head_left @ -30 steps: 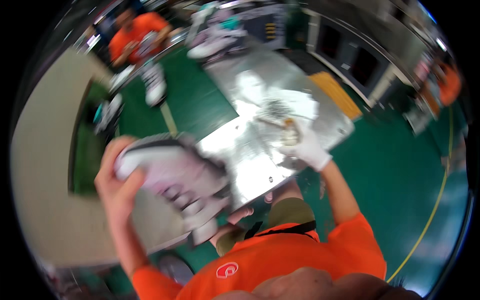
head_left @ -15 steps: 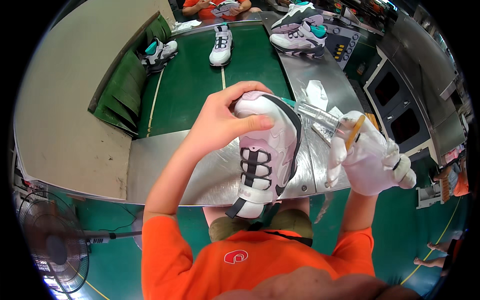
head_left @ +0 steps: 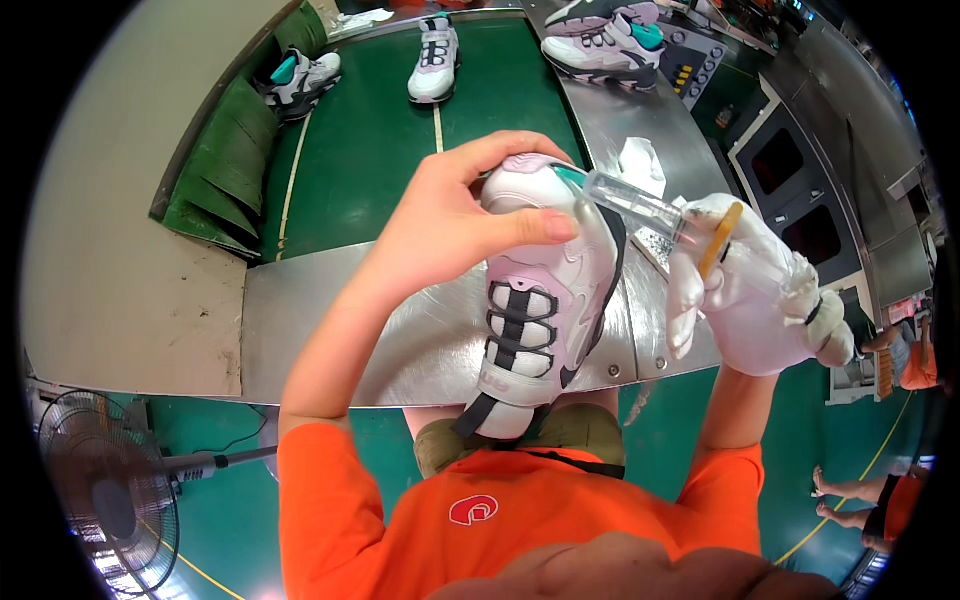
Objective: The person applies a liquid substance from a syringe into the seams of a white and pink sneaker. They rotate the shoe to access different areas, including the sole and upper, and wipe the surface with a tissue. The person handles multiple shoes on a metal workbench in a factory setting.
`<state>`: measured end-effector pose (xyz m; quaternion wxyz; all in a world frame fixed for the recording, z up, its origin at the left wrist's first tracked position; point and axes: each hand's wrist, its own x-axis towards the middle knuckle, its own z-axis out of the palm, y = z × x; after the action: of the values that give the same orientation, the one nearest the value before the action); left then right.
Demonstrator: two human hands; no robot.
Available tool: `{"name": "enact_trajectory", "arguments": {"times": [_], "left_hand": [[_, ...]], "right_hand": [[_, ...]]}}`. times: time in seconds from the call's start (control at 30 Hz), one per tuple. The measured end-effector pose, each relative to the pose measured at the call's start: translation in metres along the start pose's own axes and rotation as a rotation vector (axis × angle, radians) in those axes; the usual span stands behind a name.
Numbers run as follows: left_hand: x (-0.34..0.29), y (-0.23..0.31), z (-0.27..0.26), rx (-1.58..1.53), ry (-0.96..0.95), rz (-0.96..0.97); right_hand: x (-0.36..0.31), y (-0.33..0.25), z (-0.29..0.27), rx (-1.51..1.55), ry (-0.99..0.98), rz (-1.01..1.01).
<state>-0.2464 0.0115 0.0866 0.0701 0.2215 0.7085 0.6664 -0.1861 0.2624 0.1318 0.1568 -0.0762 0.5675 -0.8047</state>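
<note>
While the bare left hand (head_left: 465,215) clamps the toe of a white-and-pink shoe (head_left: 550,270) above the steel table (head_left: 420,350), the gloved right hand (head_left: 745,290) is wrapped around a clear syringe (head_left: 636,205), its teal tip (head_left: 569,177) at the sole's edge. Beyond, another shoe (head_left: 434,65) stands on the green belt (head_left: 360,160); stacked shoes (head_left: 600,55) sit farther right.

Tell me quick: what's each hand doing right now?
Left hand: closed on the toe of a shoe.
Right hand: gloved, closed on a clear tube.

Orange shirt (head_left: 560,515), short sleeves (head_left: 328,495), red emblem (head_left: 473,510); olive shorts (head_left: 588,432); black strap (head_left: 580,464); white glove (head_left: 760,315) on right hand (head_left: 745,285)
</note>
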Motion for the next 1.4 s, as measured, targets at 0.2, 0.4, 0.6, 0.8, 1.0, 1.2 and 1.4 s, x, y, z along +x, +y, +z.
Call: {"name": "enact_trajectory", "arguments": {"times": [0.2, 0.4, 0.6, 0.8, 1.0, 1.2, 1.4], "left_hand": [[-0.007, -0.014, -0.001, -0.016, 0.074, 0.03], [-0.012, -0.035, 0.001, -0.12, 0.182, 0.096], [-0.024, -0.067, 0.001, -0.174, 0.325, 0.07], [-0.032, -0.085, 0.007, -0.223, 0.415, 0.034], [-0.036, -0.097, 0.012, -0.27, 0.461, -0.018], [-0.039, -0.103, 0.011, -0.264, 0.466, -0.099], [-0.041, -0.107, 0.007, -0.267, 0.445, -0.129]], "right_hand": [[-0.002, 0.011, -0.02, 0.009, -0.1, -0.009], [-0.002, 0.053, -0.045, -0.096, -0.044, -0.14], [-0.006, 0.079, -0.062, 0.059, -0.105, -0.201], [-0.005, 0.104, -0.044, 0.292, 0.162, -0.188], [-0.024, 0.133, -0.071, 0.311, -0.082, -0.251], [-0.035, 0.117, -0.061, 0.321, -0.039, -0.142], [-0.037, 0.118, -0.075, 0.111, -0.167, -0.032]]}}
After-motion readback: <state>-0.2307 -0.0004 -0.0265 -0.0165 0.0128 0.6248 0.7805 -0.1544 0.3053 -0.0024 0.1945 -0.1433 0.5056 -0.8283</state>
